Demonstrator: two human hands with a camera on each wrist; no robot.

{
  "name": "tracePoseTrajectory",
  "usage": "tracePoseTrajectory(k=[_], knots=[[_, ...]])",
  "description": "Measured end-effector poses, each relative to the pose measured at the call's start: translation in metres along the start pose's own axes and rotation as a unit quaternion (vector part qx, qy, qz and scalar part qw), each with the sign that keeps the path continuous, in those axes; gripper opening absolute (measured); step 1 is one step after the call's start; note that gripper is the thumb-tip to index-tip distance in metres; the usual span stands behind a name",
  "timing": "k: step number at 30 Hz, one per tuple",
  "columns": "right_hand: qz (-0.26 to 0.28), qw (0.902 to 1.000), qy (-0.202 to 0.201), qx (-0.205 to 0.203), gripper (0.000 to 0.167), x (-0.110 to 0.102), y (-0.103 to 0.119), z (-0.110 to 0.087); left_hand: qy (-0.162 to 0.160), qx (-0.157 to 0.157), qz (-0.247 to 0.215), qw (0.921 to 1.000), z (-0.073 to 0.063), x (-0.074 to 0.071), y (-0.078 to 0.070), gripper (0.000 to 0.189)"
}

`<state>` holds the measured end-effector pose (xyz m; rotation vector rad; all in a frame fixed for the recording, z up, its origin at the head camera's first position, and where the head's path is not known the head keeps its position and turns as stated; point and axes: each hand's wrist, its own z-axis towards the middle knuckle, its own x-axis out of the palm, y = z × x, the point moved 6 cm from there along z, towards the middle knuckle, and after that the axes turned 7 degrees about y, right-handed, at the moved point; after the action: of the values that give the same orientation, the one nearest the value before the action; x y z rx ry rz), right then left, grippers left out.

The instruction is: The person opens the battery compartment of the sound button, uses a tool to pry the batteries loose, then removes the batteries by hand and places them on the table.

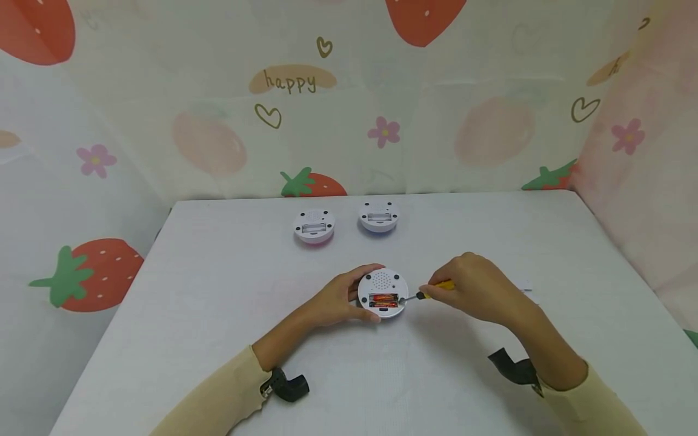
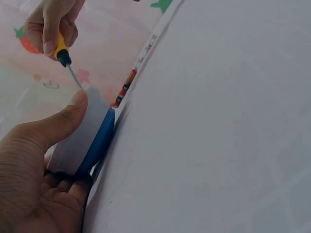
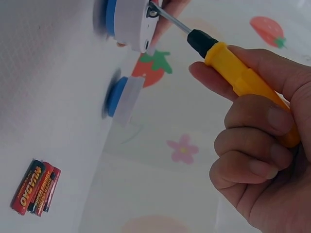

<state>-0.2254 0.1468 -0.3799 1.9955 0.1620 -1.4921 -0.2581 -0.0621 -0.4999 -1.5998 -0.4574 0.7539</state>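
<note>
My left hand (image 1: 338, 300) holds a round white battery-powered device (image 1: 382, 280), its thumb and fingers around the rim. The device has a blue lower part (image 2: 99, 141), speaker holes, dark feet and an uncovered battery compartment. Red-and-black batteries (image 1: 383, 301) lie in that compartment. My right hand (image 1: 474, 284) grips a yellow-handled screwdriver (image 3: 243, 80) with a black collar. Its metal tip meets the device at the right end of the compartment; the right wrist view shows a small metal part there. Whether the tip presses or turns anything, I cannot tell.
Two similar white devices, one pink-edged (image 1: 314, 225) and one blue-edged (image 1: 378, 216), stand farther back with their compartments uncovered and unfilled. Several loose red-and-black batteries (image 3: 36, 188) lie on the white table (image 1: 229, 254). Small white pieces (image 1: 525, 284) lie behind the right wrist.
</note>
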Motion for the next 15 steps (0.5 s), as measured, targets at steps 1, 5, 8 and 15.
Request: tracePoseTrajectory(k=[1, 5, 8, 15], knots=[[0.001, 1.0, 0.0, 0.001, 0.017, -0.0004, -0.0001, -0.0003, 0.0, 0.001, -0.002, 1.0, 0.0, 0.0, -0.0002, 0.098], [0.008, 1.0, 0.0, 0.003, 0.017, -0.0016, 0.0005, -0.0008, 0.002, 0.002, -0.007, 1.0, 0.0003, 0.0001, -0.0004, 0.098], [0.013, 0.9999, 0.003, 0.005, 0.017, -0.0008, 0.001, -0.0001, 0.002, 0.001, -0.008, 1.0, 0.0003, 0.0002, -0.0004, 0.098], [0.011, 0.9999, 0.002, -0.004, 0.015, 0.0034, 0.0016, 0.0024, 0.005, 0.004, -0.009, 0.9999, 0.0001, 0.0004, -0.001, 0.098]])
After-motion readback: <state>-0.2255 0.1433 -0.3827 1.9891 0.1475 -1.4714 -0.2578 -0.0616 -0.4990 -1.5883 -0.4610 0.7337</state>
